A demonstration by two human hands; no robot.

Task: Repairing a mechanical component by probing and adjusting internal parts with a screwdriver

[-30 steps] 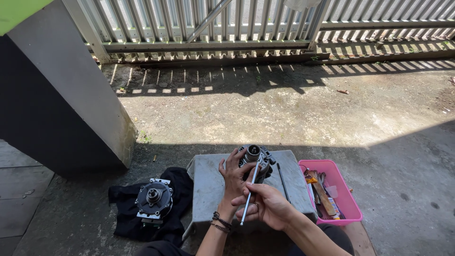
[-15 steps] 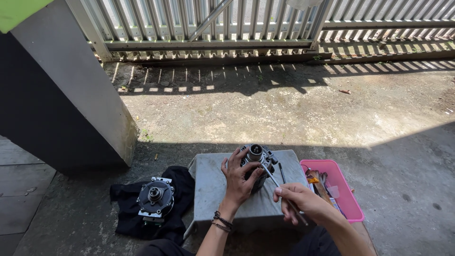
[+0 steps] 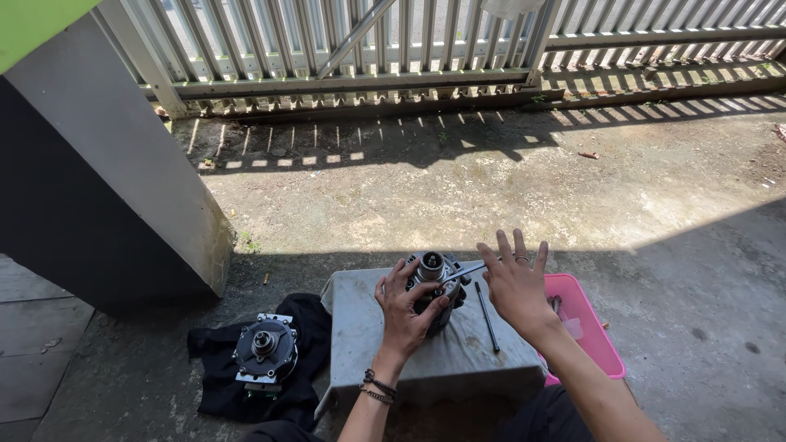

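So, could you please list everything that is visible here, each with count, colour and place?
round metal motor part: one, silver-grey, on the block, under the left hand
grey concrete block: one, centre foreground
thin dark metal rod: one, black, lying on the block
second round motor part: one, dark grey, on the cloth, left
black cloth: one, on the ground, left
pink plastic tray: one, right of the block
metal fence: one, pale grey, along the top
left hand: fingers around the motor part
right hand: fingers spread, palm down, above the block

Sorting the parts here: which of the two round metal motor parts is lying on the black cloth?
The left motor part, lying untouched on the black cloth; the other stands on the grey block.
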